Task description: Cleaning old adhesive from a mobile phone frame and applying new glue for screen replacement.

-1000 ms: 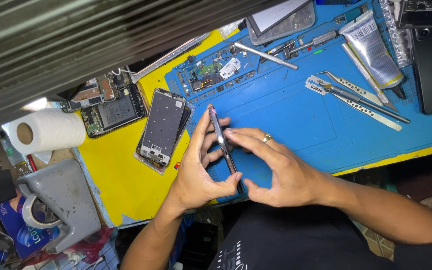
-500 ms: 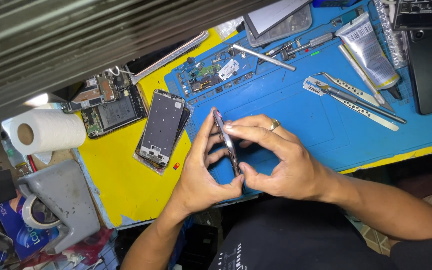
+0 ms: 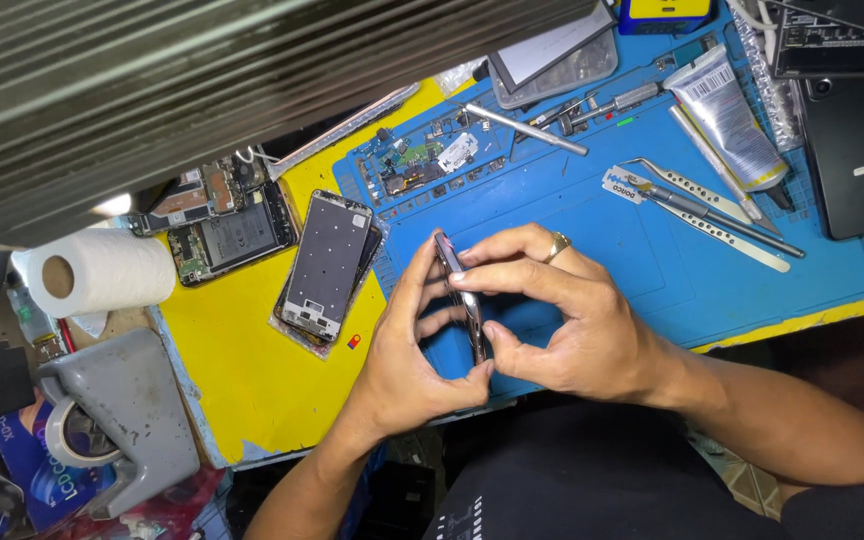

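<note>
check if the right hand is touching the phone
Touching. The head view shows the right hand pinching the edge-on phone, fingertips at its top and thumb near its lower end, with the left hand gripping it from the other side.

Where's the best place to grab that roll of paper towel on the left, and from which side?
Probably across the roll of paper towel's curved white sides, coming from above: it lies on its side, hollow core facing left, so its rounded body is exposed.
</note>
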